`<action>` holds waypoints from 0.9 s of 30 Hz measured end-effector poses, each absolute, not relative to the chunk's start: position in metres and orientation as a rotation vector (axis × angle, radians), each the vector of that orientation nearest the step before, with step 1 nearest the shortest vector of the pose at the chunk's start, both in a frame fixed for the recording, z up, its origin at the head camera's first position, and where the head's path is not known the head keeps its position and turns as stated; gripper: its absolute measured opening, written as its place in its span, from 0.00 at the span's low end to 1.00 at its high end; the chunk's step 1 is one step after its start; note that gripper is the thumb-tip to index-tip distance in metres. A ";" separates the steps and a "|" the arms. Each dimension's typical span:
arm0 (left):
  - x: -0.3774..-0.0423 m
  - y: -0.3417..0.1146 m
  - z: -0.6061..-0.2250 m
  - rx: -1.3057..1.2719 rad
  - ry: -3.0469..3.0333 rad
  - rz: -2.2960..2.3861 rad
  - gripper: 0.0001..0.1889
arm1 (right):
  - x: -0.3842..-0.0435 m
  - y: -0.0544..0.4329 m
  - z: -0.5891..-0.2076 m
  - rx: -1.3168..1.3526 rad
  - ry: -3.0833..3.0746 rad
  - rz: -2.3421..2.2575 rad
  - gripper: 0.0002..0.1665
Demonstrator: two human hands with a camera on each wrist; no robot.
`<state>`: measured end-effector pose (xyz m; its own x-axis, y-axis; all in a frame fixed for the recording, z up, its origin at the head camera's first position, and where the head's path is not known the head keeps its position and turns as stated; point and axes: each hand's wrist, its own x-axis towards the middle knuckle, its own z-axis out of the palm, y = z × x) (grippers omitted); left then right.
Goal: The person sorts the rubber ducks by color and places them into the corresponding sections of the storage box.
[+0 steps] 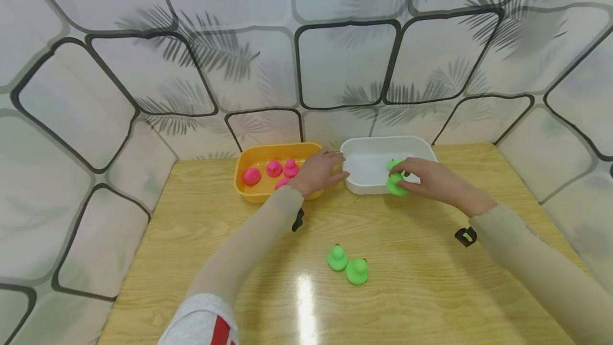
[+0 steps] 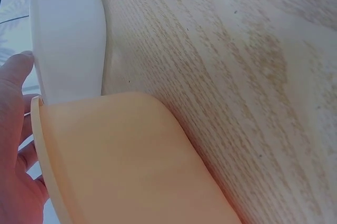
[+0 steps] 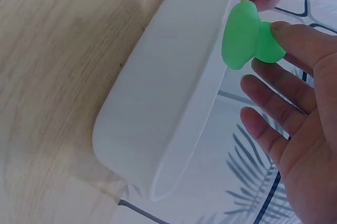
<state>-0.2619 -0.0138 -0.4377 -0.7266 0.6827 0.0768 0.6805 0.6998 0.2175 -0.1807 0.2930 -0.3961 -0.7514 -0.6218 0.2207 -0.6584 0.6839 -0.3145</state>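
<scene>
My right hand (image 1: 428, 180) pinches a green rubber duck (image 1: 395, 185) by its head between thumb and fingers, at the front rim of the white basin (image 1: 366, 187). In the right wrist view the duck (image 3: 241, 37) is tipped sideways, its base toward the basin. A second green duck (image 1: 394, 163) shows inside the basin, partly behind the fingers. My left hand (image 1: 320, 171) reaches over the right end of the orange basin (image 1: 245, 190), fingers extended and thumb at the white basin's left rim. Several pink rubber ducks (image 1: 274, 168) sit in the orange basin, one partly hidden by my left wrist.
Two green ducks, one on the left (image 1: 337, 258) and one on the right (image 1: 357, 271), stand close together on the wooden table (image 1: 407, 281), nearer to me. Patterned walls (image 1: 345, 68) enclose the back and both sides, right behind the two basins.
</scene>
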 end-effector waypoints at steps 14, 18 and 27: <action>-0.262 -0.013 -0.438 1.178 2.894 0.355 0.28 | -0.203 0.295 -0.381 1.107 -2.730 0.587 0.17; -0.263 -0.014 -0.439 1.182 2.892 0.357 0.29 | -0.209 0.296 -0.374 1.054 -2.796 0.594 0.16; -0.262 -0.014 -0.439 1.179 2.889 0.382 0.28 | -0.222 0.293 -0.361 0.997 -2.879 0.537 0.17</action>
